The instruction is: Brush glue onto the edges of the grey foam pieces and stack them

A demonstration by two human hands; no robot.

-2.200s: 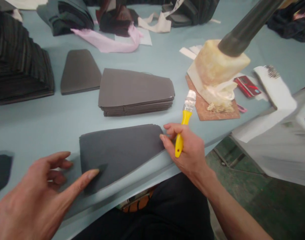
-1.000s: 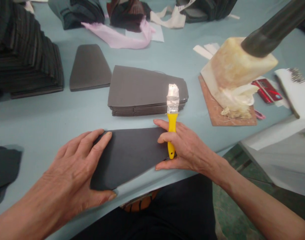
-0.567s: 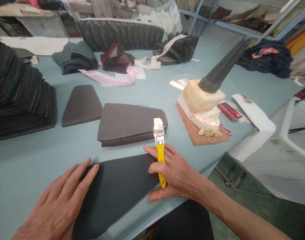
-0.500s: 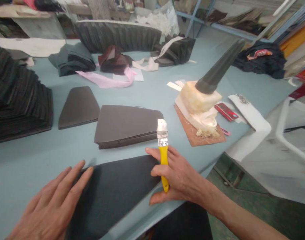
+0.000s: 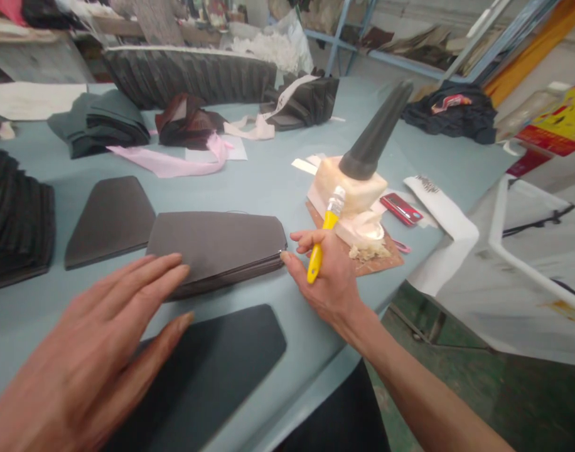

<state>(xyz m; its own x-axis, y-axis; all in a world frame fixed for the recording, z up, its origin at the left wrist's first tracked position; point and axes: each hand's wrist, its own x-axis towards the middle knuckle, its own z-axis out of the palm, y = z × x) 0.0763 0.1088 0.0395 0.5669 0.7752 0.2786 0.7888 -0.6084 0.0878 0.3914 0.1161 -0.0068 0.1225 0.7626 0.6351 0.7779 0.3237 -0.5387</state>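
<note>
My right hand (image 5: 326,276) grips a yellow-handled brush (image 5: 323,242), bristles pointing up and away. Its index fingertip touches the near right corner of a stack of dark grey cut pieces (image 5: 215,246). My left hand (image 5: 87,351) hovers open, fingers spread, above the left part of a single dark grey piece (image 5: 221,370) lying at the table's near edge. Its fingertips reach toward the stack's left end.
A glue-crusted block with a black cone (image 5: 360,176) stands on a brown board right of the stack. Another grey piece (image 5: 106,220) and a tall dark pile (image 5: 14,226) lie left. Pink strips (image 5: 169,160), folded fabric (image 5: 99,122) and a red phone (image 5: 400,208) sit farther back.
My right hand left the near piece and moved up to the stack's corner with the brush. My left hand lifted off the near piece. The view tilted up and shifted right.
</note>
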